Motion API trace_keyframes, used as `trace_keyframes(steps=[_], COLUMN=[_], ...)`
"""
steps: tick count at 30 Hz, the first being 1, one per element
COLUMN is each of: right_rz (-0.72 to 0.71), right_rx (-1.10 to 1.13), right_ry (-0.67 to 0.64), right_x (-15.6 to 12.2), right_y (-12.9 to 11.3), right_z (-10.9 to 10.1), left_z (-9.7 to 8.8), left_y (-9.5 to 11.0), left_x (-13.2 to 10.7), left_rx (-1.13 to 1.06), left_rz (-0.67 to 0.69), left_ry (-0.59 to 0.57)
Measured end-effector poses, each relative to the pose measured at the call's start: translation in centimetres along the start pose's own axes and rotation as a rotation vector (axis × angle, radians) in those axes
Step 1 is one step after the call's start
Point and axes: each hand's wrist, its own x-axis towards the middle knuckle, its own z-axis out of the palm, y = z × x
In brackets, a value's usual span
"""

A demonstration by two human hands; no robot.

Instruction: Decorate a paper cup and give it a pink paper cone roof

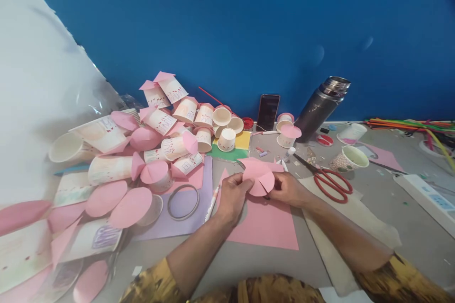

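Between my two hands is a pink paper circle (259, 176) with a slit running in from its lower edge. My left hand (234, 195) pinches its left side, thumb on top. At its right side my right hand (286, 188) grips the edge near the slit; some of its fingertips are hidden behind the paper. Beneath the hands lies a pink paper sheet (265, 227). A white marker (212, 204) rests just left of my left hand, and scissors with red handles (332, 184) lie to the right of my right hand.
Many decorated paper cups with pink paper tops (113, 169) pile up on the left. A grey tape ring (183, 202) sits on purple paper (156, 227). At the back stand a phone (268, 111) and a dark thermos (322, 111). A power strip (428, 199) lies far right.
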Motion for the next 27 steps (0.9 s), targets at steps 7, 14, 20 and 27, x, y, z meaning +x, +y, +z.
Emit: trace_keyframes(steps=[7,14,20,27], right_rz=[-0.164,-0.065,-0.029,0.029], right_rx=[-0.147,0.337,0.341,0.119], right_ry=[0.214,0.058,0.245,0.02], right_x=[0.1,-0.9,-0.2,-0.4], right_y=[0.5,-1.0,-1.2,-1.4], right_z=[0.3,1.4,0.6,-0.9], left_z=[-0.7,0.8,1.3,-0.5], left_y=[1.4,0.6,0.1,3.0], left_x=[0.4,-0.4,-1.0,-0.3], left_rx=[-0.095,-0.39,-0.309,0.222], left_rz=[0.051,-0.01,-0.094,0.209], left_ry=[0.098,0.009,-0.124,-0.119])
